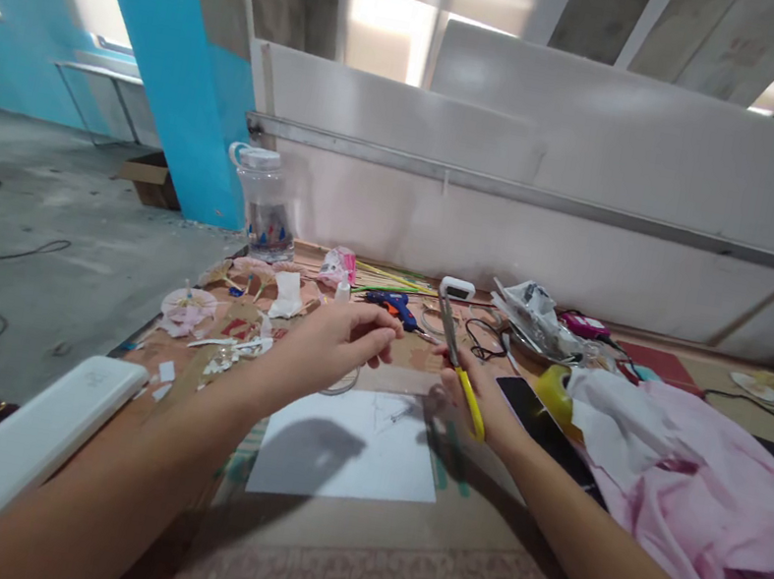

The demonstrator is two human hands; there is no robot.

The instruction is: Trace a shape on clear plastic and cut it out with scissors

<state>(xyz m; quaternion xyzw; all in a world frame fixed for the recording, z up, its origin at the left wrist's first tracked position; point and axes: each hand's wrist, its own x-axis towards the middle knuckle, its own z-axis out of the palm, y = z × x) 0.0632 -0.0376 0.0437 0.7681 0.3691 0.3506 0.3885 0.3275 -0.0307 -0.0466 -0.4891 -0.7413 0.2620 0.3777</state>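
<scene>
My left hand (340,341) hovers above a white sheet of paper (343,452), its fingers curled and pressed together; whether something thin is between the fingertips is too small to tell. To the right, my right hand (477,395) is wrapped round scissors (465,390) with yellow handles. Their metal blades point up and away from me. Faint dark marks show on the upper right part of the paper, which lies flat between my hands. Behind the left hand, a blue glue gun (395,308) lies on the table.
A clear water bottle (267,209) stands at the back left, near paper flowers (189,307) and scraps. A white power bank (24,435) is at the left. A black phone (548,433), yellow tape roll (557,397) and pink cloth (702,495) lie at the right.
</scene>
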